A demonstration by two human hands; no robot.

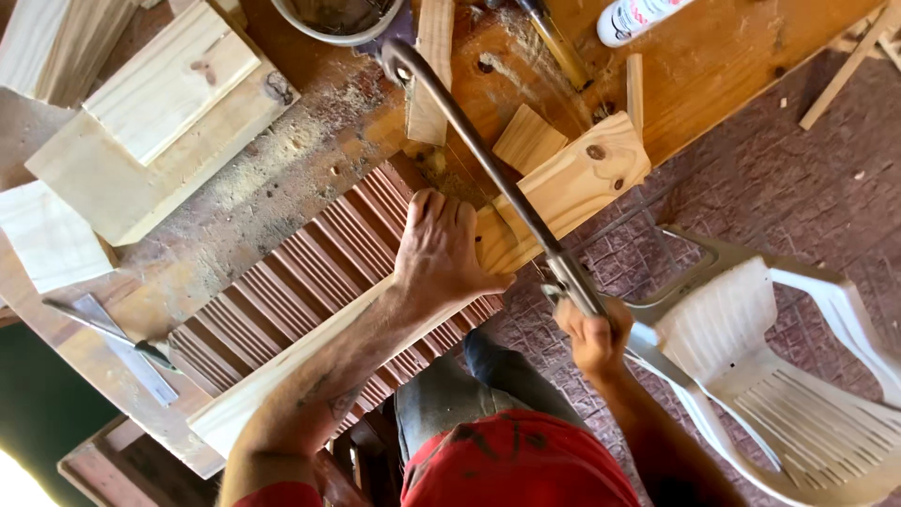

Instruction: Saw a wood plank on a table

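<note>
Sawing plank (pixel 563 192) with hacksaw (pixel 488 160), white chair (pixel 779 376) beside

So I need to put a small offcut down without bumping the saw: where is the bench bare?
Bare, sawdusty benchtop lies between the stacked pine boards and the ribbed panel. It is crowded by the hacksaw, where the left hand presses the plank, the right hand grips the handle, and offcuts lie.

A sawdust-strewn wooden table (pixel 282 178) runs across the room above a reddish, patterned tile floor (pixel 788 178). A white plastic chair (pixel 798 376) stands beside it. Bright light glares at the lower left corner.
</note>
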